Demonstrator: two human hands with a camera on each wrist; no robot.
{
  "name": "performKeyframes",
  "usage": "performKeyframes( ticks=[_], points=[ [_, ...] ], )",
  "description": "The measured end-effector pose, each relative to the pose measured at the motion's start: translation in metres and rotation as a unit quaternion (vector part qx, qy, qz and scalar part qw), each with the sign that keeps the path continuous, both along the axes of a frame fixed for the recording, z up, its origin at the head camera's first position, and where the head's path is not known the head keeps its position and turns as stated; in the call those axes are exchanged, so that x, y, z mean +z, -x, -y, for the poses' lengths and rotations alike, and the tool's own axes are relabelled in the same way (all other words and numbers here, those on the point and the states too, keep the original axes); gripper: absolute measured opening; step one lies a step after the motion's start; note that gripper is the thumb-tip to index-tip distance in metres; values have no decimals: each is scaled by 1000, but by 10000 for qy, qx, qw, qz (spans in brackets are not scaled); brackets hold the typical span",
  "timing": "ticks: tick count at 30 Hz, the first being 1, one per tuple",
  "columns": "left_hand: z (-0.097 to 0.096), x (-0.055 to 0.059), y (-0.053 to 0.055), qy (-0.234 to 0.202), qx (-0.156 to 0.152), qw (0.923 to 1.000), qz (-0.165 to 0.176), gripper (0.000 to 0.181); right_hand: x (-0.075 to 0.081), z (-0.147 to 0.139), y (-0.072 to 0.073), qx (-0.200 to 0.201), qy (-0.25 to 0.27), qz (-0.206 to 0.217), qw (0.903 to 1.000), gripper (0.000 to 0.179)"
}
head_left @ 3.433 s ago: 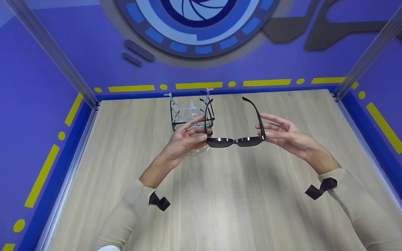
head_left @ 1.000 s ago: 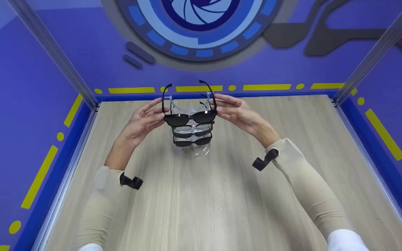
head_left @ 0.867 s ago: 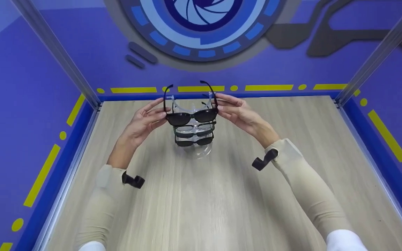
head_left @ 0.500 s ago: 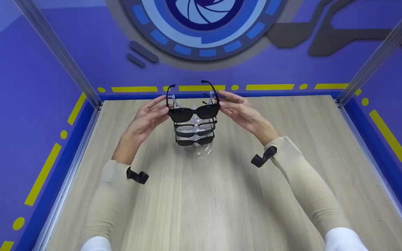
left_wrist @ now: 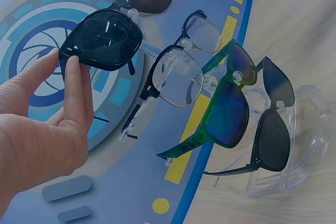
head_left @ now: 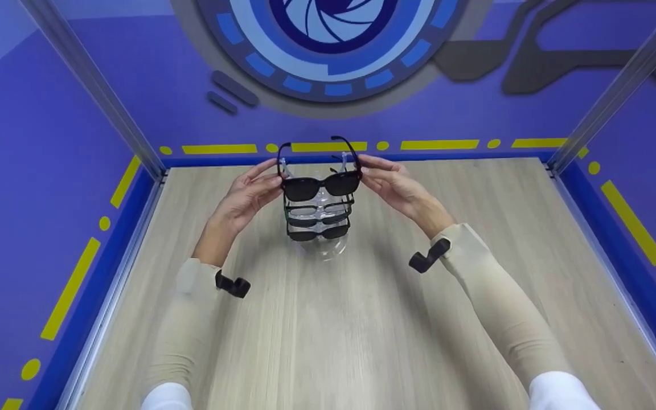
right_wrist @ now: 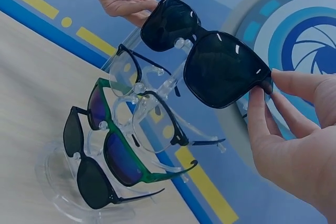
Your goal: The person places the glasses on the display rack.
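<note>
Black sunglasses with dark lenses point(head_left: 302, 189) are at the top of a clear display stand point(left_wrist: 315, 129), arms pointing to the back wall. My left hand point(head_left: 248, 196) pinches their left hinge corner between thumb and fingers. At the opposite corner, my right hand point(head_left: 393, 185) grips the frame the same way. In the right wrist view, the bridge of the sunglasses point(right_wrist: 220, 72) is at the stand's top clear nose peg; whether it bears on it I cannot tell. Below sit clear-lens glasses point(right_wrist: 152, 124), green-framed sunglasses point(right_wrist: 123, 156) and another dark pair point(right_wrist: 94, 182).
The stand is on a wood-grain table point(head_left: 328, 330), close to the blue back wall point(head_left: 419, 122). Blue side panels and metal corner posts point(head_left: 94, 85) enclose the table. A black wrist mount point(head_left: 234, 285) is strapped to each forearm.
Both hands have carried the sunglasses from right of the stand, leftward and back to its top. Within the last second, the sunglasses and left hand have shifted slightly right.
</note>
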State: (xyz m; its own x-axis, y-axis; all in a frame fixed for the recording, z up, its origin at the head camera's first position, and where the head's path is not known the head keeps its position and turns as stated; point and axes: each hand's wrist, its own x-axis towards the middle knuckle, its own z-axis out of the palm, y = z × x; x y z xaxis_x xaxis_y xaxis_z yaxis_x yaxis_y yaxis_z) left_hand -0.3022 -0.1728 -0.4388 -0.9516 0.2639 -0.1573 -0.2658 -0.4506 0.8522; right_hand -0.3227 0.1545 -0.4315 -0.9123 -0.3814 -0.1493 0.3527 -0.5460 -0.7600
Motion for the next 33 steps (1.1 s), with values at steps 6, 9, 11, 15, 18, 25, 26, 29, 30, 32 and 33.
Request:
performKeyframes(
  ticks=[6, 9, 11, 15, 18, 25, 26, 29, 30, 32, 33],
  points=[
    [2, -5, 0, 4, -26, 10000, -38, 69, -7, 0, -1, 82, -113, 13, 9999, 32],
    [3, -7, -1, 40, -43, 10000, -63, 69, -9, 0, -2, 123, -132, 22, 9998, 33],
    [4, -7, -1, 82, -45, 9999, -94, 69, -10, 0, -3, 151, -144, 16, 9998, 33],
    [6, -8, -2, 132, -2, 9998, -158, 68, -10, 2, -4, 181, -184, 6, 9997, 30],
    [6, -8, -2, 81, -9, 9998, -159, 69, -11, 1, -4, 165, -235, -3, 9996, 29],
    [5, -9, -1, -30, -43, 9999, -148, 71, -12, -1, -5, 155, -239, -49, 9996, 29],
    [5, -9, -1, -32, -37, 9999, -148, 71, -12, 0, -5, 160, -229, -48, 9996, 29],
    [5, -10, -1, -15, -24, 9999, -166, 68, -12, 0, -4, 208, -208, -37, 9996, 29],
    [6, -10, 0, 3, -18, 9999, -170, 67, -13, 0, -4, 223, -206, -34, 9995, 29],
    [6, -11, 0, 21, -9, 9998, -182, 66, -13, 0, -4, 235, -232, -54, 9994, 29],
    [6, -11, 0, 35, -9, 9998, -186, 66, -13, 0, -4, 246, -259, -64, 9993, 29]
  ],
)
